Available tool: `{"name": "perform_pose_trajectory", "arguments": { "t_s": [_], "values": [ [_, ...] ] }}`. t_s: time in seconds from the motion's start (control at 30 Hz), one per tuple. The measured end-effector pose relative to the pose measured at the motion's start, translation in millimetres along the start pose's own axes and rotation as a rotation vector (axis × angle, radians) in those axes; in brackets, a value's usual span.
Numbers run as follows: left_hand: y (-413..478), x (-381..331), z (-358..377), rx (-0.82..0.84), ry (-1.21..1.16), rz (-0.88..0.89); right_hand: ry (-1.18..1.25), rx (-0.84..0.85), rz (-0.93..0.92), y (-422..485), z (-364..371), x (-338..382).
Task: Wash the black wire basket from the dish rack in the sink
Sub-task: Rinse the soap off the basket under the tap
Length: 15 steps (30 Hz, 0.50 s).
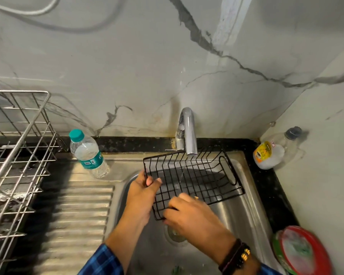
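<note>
A steel dish rack [18,155] stands at the far left, on the counter beside the ribbed drainboard [77,211]. A clear water bottle [87,155] with a teal cap stands at the drainboard's back edge. The left hand [141,193] grips the left rim of the black wire basket [193,175], thumb and fingers curled round the wire. The basket is held tilted above the sink [236,215] basin, under the faucet [189,132], whose water stream [184,167] runs through its grid. The right hand [189,213], blurred, has its fingers bunched and curled over the wires of the basket's near edge. At the right a clear bottle with a yellow label [270,153] lies in the corner, and a red-rimmed round container [302,251] sits nearer.
</note>
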<state>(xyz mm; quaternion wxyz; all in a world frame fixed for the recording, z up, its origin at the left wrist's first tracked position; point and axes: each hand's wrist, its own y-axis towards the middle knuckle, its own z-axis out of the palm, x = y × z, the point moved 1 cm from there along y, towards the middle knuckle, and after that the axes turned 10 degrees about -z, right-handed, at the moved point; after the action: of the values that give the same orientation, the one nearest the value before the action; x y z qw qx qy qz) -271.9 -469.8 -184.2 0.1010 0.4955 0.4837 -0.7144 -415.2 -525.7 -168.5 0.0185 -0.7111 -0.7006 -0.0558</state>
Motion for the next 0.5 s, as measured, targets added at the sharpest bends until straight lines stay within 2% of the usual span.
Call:
{"name": "perform_pose_trajectory", "arguments": {
  "t_s": [0.17,0.27,0.33,0.37,0.43,0.5],
  "values": [
    [6.7,-17.0,-13.7,0.012,-0.112,0.075,0.064,0.105,0.240,-42.7,0.7,-50.1],
    [11.5,-23.6,-22.2,0.016,-0.055,0.185,0.185,0.118,0.344,-59.1,-8.0,-74.7],
    [14.3,-25.9,-25.9,0.042,0.037,0.258,0.134,0.098,0.362,-55.1,-18.4,-76.7],
    [13.8,-28.3,-26.4,0.051,0.091,0.288,0.056,0.029,0.391,-51.1,-22.2,-78.6],
    [11.4,-32.6,-27.9,0.064,0.220,0.389,-0.150,-0.212,0.434,-40.6,-30.8,-83.6],
    [3.7,-40.0,-27.0,0.075,0.365,0.503,-0.294,-0.441,0.591,-34.2,-30.0,-98.4]
  ]
}}
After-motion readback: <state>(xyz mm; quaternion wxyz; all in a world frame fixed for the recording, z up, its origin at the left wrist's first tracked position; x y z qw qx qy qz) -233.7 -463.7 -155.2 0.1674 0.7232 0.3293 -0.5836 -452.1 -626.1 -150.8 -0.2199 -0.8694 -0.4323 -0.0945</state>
